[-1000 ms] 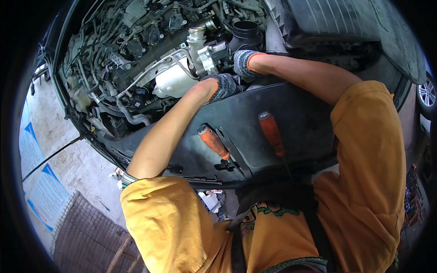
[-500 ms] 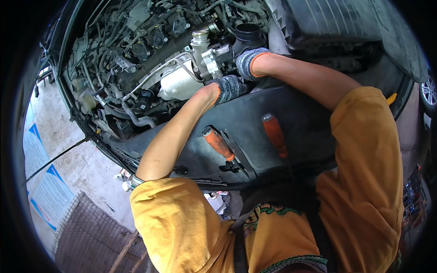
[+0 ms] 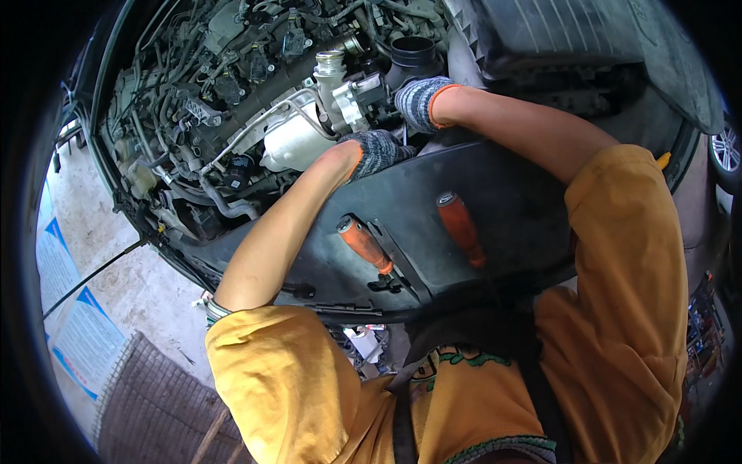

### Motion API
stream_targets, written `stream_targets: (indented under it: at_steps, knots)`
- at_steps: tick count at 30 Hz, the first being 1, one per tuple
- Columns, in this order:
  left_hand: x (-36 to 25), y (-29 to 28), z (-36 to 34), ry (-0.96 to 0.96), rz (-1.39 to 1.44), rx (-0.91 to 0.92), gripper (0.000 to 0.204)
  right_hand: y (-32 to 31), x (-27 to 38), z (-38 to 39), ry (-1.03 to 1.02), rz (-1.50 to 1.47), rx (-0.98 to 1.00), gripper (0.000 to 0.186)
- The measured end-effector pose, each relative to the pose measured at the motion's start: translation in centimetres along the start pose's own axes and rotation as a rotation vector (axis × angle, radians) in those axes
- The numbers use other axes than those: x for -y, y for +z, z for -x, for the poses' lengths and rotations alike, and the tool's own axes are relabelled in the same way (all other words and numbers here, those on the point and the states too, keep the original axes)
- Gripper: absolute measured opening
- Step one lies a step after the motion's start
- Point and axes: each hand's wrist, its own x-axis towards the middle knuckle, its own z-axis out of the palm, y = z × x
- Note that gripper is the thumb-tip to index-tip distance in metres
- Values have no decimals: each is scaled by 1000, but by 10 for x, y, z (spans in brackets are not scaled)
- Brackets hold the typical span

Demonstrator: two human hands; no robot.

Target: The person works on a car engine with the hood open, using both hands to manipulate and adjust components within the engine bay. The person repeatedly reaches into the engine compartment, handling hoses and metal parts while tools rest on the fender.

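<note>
My left hand, in a grey speckled knit glove with an orange cuff, reaches down beside the silver turbocharger-like assembly in the engine bay. Its fingers drop behind the edge of the black front panel and are hidden. Just to the right and farther in, my right hand, gloved alike, bends downward next to the metal part, below an open black round duct. The back of this glove shows, but the fingertips do not. Whatever either hand grips is out of sight. A silver heat shield lies left of my hands.
On the black panel lie two orange-handled screwdrivers and a dark flat metal bar. A black ribbed air-filter box stands at the far right. Hoses and wiring crowd the left. A thin rod sticks out at the left.
The whole view has shifted slightly, so the engine and panel sit a little farther left. Both hands stay at the same spot beside the metal assembly, with only small movement.
</note>
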Motion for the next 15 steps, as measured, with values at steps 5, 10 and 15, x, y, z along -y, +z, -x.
stream_targets:
  at_steps: [5, 10, 15]
  knots:
    - [5, 5, -10, 2, -84, -14, 34, -4, 4, 0, -6, 21, -48, 29]
    - [0, 3, -8, 7, -40, -6, 35, 8, -1, -2, -108, 158, -52, 23]
    - [4, 3, -2, -8, -60, 8, 36, -8, 20, 7, -46, 194, 53, 31]
